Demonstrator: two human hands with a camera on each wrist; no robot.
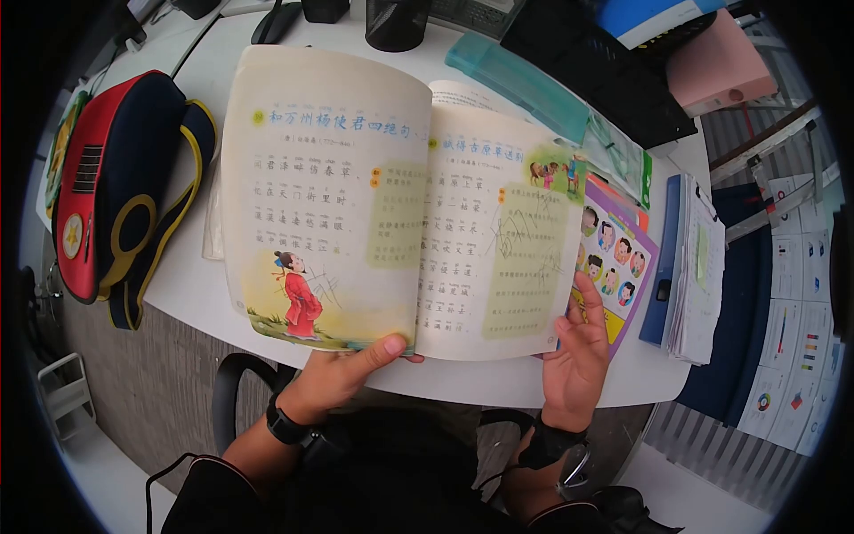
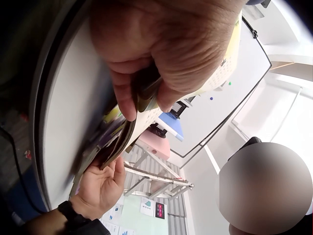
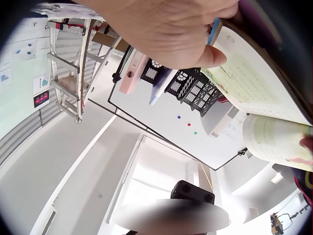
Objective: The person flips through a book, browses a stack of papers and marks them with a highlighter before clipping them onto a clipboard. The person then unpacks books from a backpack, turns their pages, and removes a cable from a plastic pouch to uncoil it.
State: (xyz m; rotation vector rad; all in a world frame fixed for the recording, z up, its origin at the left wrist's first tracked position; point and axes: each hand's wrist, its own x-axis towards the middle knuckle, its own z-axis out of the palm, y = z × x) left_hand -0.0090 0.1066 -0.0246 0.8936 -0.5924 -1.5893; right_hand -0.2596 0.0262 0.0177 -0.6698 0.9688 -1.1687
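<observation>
An open picture book with printed Chinese text is held up over the white desk. The left hand pinches its lower edge near the spine, thumb on the left page and fingers behind. At the lower right corner is the right hand, its fingers along the page edge. In the left wrist view, the left hand grips the book's edge, and the right hand is at its far end. In the right wrist view, the right hand's thumb lies on the page.
A red and navy bag lies at the desk's left. A purple picture sheet, a blue folder with papers and a teal case are on the right and behind. A black pen holder stands at the back of the desk.
</observation>
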